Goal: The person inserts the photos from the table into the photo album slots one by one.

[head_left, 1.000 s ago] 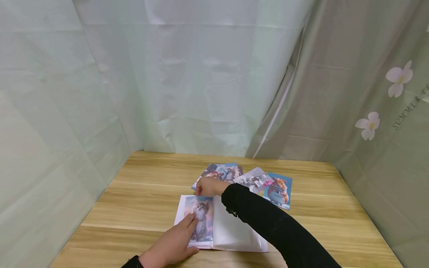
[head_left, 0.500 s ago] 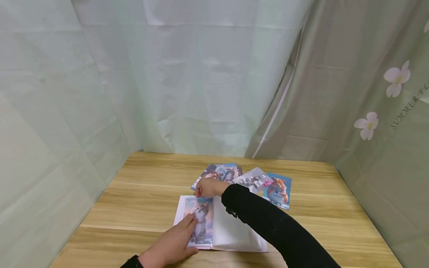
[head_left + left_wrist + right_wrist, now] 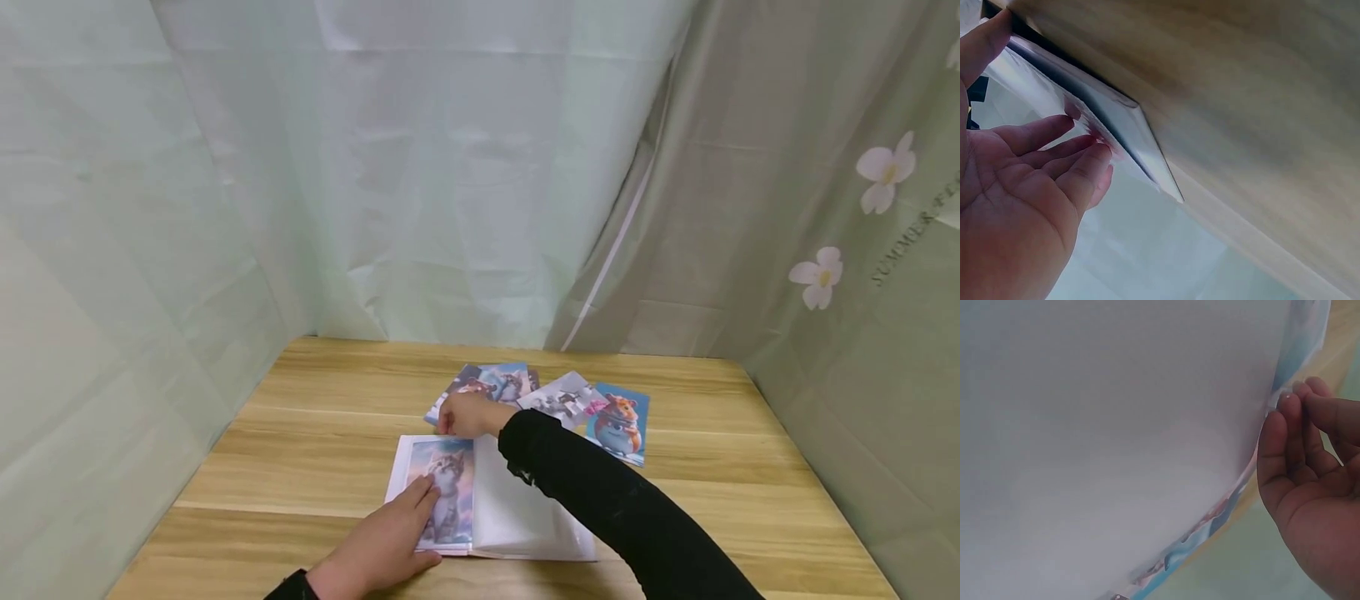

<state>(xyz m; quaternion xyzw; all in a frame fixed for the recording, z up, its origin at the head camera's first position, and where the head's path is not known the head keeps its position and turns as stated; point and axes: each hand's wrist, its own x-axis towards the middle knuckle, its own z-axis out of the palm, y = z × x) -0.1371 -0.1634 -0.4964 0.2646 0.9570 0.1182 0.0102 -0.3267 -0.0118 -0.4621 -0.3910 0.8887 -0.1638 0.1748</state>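
A photo album [image 3: 517, 508] lies spread on the wooden table, a kitten photo [image 3: 453, 521] filling the clear sleeve of its left page. On that photo rests my left hand [image 3: 382, 537], its fingers extended and the thumb at the album's near edge. The left wrist view shows the same album [image 3: 1110, 106] edge-on beyond the fingers. My right hand [image 3: 468, 415] reaches across to the top of the left page and pinches there, at the photo's upper edge; exactly how much is between the fingertips is hidden. A blank white page [image 3: 1116, 425] fills most of the right wrist view.
Behind the album lie several overlapping loose photos [image 3: 491, 381], a greyish photo [image 3: 562, 400] and a hamster photo [image 3: 618, 427]. The right sleeve [image 3: 600, 483] crosses above the right page. Pale curtains [image 3: 450, 208] enclose the table [image 3: 720, 492] at the back and sides.
Both hands keep their places on the album. The whole head view shifts slightly; nothing else visibly moves.
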